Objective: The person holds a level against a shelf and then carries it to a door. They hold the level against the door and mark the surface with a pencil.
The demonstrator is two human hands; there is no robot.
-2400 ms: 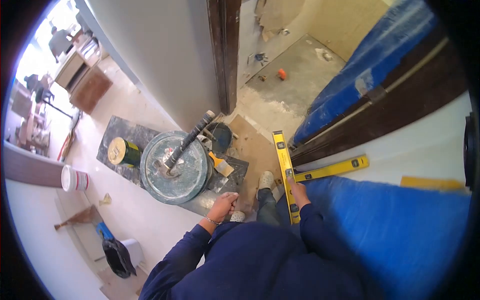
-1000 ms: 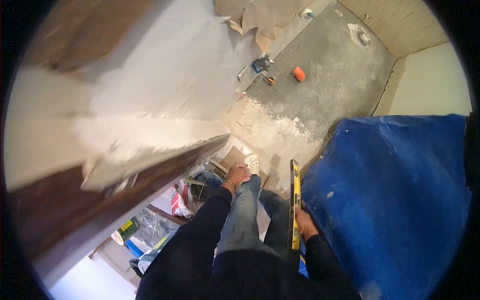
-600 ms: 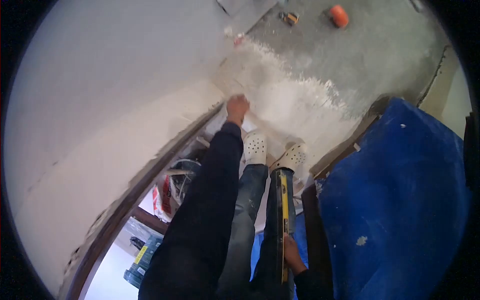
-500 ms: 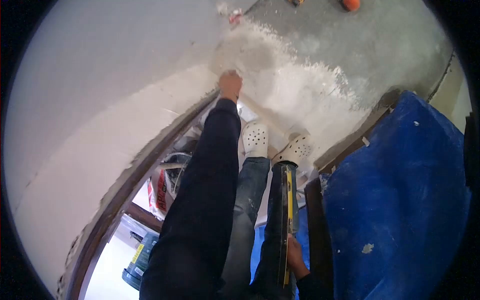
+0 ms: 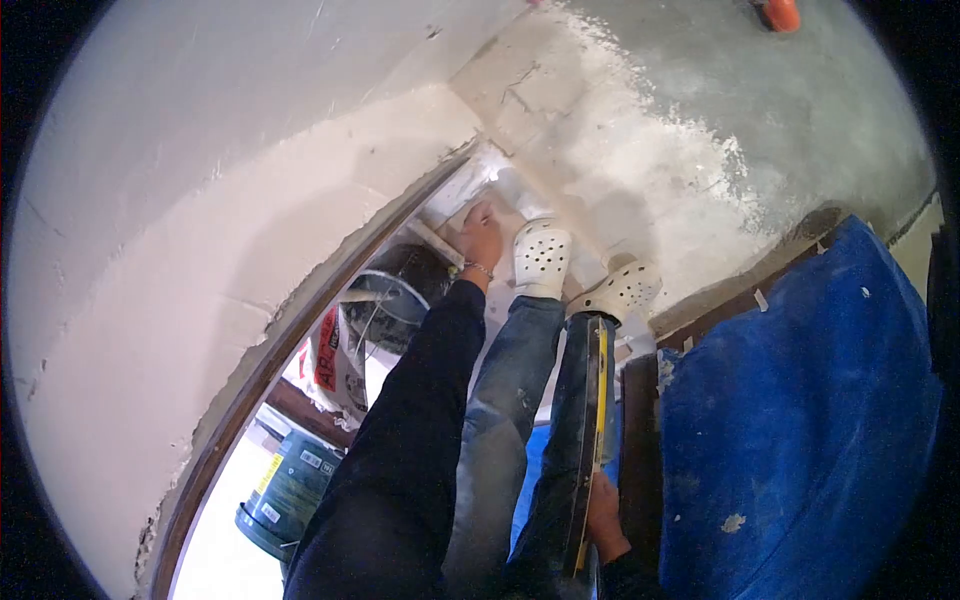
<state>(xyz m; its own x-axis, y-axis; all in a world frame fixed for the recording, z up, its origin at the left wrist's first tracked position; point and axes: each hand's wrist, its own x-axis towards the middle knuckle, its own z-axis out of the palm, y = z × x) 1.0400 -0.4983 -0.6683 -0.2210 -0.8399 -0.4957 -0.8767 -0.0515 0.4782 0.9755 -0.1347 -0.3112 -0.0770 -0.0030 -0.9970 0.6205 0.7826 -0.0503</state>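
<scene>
Lower right of centre, the right hand's (image 5: 605,515) fingers clamp the yellow level (image 5: 601,400) (stiff, fairly light, I'd guess; best gripped mid-length). Upper centre, the left hand (image 5: 482,240) hangs near a dark bucket (image 5: 388,335); whether its fingers meet, I can't tell.

Count one left hand (image 5: 482,238) and one right hand (image 5: 605,512). Add two clogs (image 5: 542,254), two trouser legs (image 5: 515,370), one level (image 5: 600,412) and one bracelet (image 5: 480,267). Tally one sack (image 5: 331,365), one green bucket (image 5: 292,490), at least one black bucket (image 5: 382,330), at least one blue sheet (image 5: 790,430) and one orange object (image 5: 780,15).
</scene>
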